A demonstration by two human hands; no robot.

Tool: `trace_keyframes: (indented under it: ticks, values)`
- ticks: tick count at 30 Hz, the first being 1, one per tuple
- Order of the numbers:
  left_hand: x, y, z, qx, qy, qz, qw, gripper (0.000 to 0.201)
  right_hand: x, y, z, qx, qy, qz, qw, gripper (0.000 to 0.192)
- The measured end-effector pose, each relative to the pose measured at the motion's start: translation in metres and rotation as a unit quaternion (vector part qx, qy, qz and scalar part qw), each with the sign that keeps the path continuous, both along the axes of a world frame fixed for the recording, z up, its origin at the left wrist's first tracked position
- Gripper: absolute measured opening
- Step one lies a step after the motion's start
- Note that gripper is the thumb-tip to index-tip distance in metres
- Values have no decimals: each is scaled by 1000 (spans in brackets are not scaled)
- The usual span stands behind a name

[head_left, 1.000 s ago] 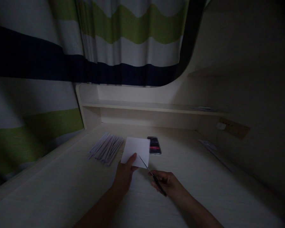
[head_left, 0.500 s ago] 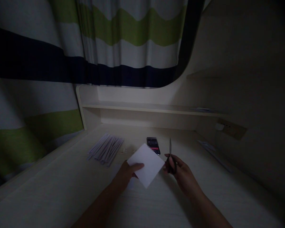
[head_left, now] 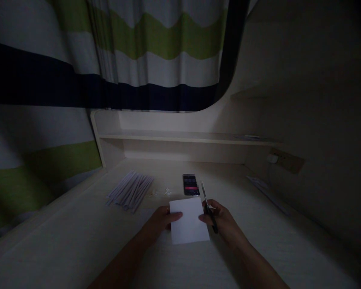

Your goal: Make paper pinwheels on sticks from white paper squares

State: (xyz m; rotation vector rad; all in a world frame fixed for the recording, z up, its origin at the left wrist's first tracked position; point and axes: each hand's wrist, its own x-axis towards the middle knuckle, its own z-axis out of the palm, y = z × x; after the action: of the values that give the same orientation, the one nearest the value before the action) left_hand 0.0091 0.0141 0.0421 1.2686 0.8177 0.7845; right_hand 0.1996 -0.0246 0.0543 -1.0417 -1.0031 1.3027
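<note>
A bundle of cut strips (head_left: 129,191) lies at ten o'clock. The white sheet (head_left: 189,220) looks whole, pinched by the left hand (head_left: 161,220). The right hand (head_left: 222,220) is closed around the scissors (head_left: 208,207), blades pointing to twelve o'clock.

Two hands are in view, a left hand (head_left: 161,220) and a right hand (head_left: 224,220). There is one white sheet of paper (head_left: 189,220), one pair of scissors (head_left: 208,208), one phone (head_left: 190,185), and one pile of paper strips (head_left: 129,190), too many to count.
</note>
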Motion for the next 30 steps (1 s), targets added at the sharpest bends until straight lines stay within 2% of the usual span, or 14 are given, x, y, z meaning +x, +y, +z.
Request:
trace_keyframes:
  ticks: [3, 7, 10, 13, 15, 18, 23, 26, 30]
  values:
    - [6, 3, -3, -24, -92, 52, 994, 36, -3, -2, 3, 9, 41, -95, 995, 38]
    - [12, 4, -7, 38, -137, 84, 986, 35, -6, -1, 0, 44, 108, -182, 976, 41]
    - [18, -1, -11, 69, -111, 57, 990, 38, -7, 2, -9, 51, 141, -208, 967, 42]
    - [27, -9, -15, 41, -96, -8, 995, 34, -10, 3, -16, 47, 168, -207, 963, 40]
    - [32, -14, -17, -2, -85, -17, 996, 28, -14, 2, -19, 43, 174, -203, 963, 41]
    - [36, -18, -19, -41, -80, 10, 996, 27, -19, -1, -18, 37, 167, -193, 966, 43]
    - [32, -12, -17, -36, -76, 81, 993, 25, -22, -3, -10, 34, 108, -157, 981, 42]
    - [25, -5, -14, -7, -79, 152, 985, 25, -22, -4, -8, 29, 56, -97, 993, 43]
    - [13, -1, -4, 25, -90, 211, 973, 21, -25, -4, -14, 25, -23, 41, 999, 43]
